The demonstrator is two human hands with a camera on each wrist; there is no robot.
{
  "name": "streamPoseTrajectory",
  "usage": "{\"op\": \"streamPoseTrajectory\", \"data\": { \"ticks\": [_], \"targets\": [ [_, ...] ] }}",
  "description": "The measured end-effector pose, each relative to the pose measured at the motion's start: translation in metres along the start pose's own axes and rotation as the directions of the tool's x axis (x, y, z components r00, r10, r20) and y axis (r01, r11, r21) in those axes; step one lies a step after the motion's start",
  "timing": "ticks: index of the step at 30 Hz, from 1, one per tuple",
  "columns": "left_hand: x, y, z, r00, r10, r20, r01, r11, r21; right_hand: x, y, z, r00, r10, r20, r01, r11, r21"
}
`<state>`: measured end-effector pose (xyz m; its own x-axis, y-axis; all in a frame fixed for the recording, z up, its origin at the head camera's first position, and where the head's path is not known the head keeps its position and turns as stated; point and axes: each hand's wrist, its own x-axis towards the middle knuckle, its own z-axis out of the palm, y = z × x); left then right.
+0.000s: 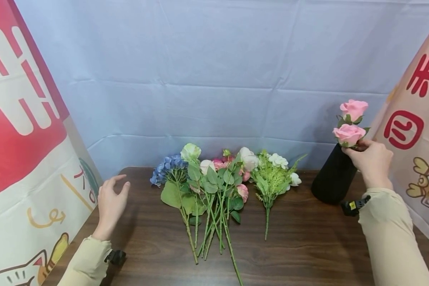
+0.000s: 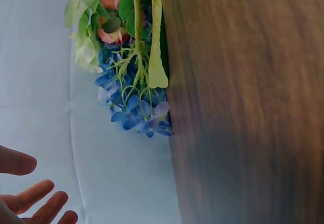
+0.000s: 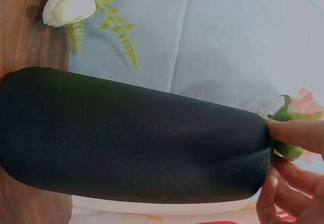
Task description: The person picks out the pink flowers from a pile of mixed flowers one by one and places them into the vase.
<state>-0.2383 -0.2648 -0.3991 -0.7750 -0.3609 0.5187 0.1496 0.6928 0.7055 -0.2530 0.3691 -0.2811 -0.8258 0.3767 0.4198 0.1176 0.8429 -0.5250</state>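
Note:
On the right, a tall black vase [image 1: 333,174] stands on the table with two pink roses [image 1: 349,135] rising from its mouth. My right hand [image 1: 371,161] pinches the lower rose just under its bloom, right at the vase's rim. In the right wrist view, thumb and fingers [image 3: 296,133] close around the stem beside the rim of the vase [image 3: 136,138]; the stem inside is hidden. My left hand [image 1: 111,202] hovers over the table's left side, fingers spread and holding nothing. Nearest to it is a blue hydrangea [image 1: 169,169], also in the left wrist view.
Mid-table lies a pile of artificial flowers [image 1: 218,178], white, pink and green, their long stems crossing toward the front. Beside it is a white-flowered green bunch [image 1: 271,178]. A pale blue cloth [image 1: 218,79] hangs behind the wooden table [image 1: 293,254]; printed cloths [image 1: 21,159] flank both sides.

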Motion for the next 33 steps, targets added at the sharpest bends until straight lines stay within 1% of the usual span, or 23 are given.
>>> {"op": "streamPoseTrajectory", "data": {
  "ticks": [3, 6, 12, 16, 18, 21, 24, 28, 30, 33],
  "targets": [
    [0.0, 0.004, 0.001, 1.0, 0.004, 0.003, -0.004, 1.0, -0.004, -0.003, -0.002, -0.002, 1.0, 0.008, 0.021, -0.008, 1.0, 0.023],
    [0.001, 0.009, 0.004, 1.0, 0.025, 0.006, -0.025, 1.0, -0.015, -0.006, -0.004, -0.006, 0.999, 0.012, 0.043, -0.014, 0.999, 0.05],
    [0.003, 0.025, 0.016, 0.996, 0.085, -0.01, -0.085, 0.995, -0.054, -0.013, -0.009, -0.013, 0.998, 0.019, 0.057, -0.024, 0.997, 0.079],
    [0.004, 0.036, 0.025, 0.994, 0.106, -0.008, -0.106, 0.991, -0.077, -0.015, -0.012, -0.018, 0.998, 0.035, 0.049, -0.04, 0.994, 0.101],
    [0.004, 0.042, 0.03, 0.994, 0.112, -0.003, -0.112, 0.99, -0.086, -0.017, -0.014, -0.019, 0.998, 0.051, 0.03, -0.055, 0.991, 0.12],
    [0.004, 0.052, 0.037, 0.992, 0.123, 0.0, -0.123, 0.987, -0.102, -0.022, -0.021, -0.022, 0.995, 0.095, -0.021, -0.09, 0.984, 0.155],
    [0.004, 0.06, 0.044, 0.991, 0.132, 0.006, -0.131, 0.985, -0.11, -0.029, -0.03, -0.025, 0.985, 0.144, -0.091, -0.127, 0.976, 0.177],
    [0.003, 0.068, 0.054, 0.993, 0.113, 0.039, -0.107, 0.987, -0.121, -0.036, -0.042, -0.03, 0.97, 0.191, -0.153, -0.156, 0.963, 0.22],
    [0.003, 0.072, 0.059, 0.994, 0.093, 0.065, -0.084, 0.988, -0.128, -0.04, -0.049, -0.031, 0.964, 0.191, -0.185, -0.143, 0.959, 0.245],
    [0.002, 0.077, 0.065, 0.992, 0.078, 0.101, -0.064, 0.988, -0.138, -0.046, -0.058, -0.029, 0.955, 0.153, -0.254, -0.084, 0.961, 0.262]
  ]
}}
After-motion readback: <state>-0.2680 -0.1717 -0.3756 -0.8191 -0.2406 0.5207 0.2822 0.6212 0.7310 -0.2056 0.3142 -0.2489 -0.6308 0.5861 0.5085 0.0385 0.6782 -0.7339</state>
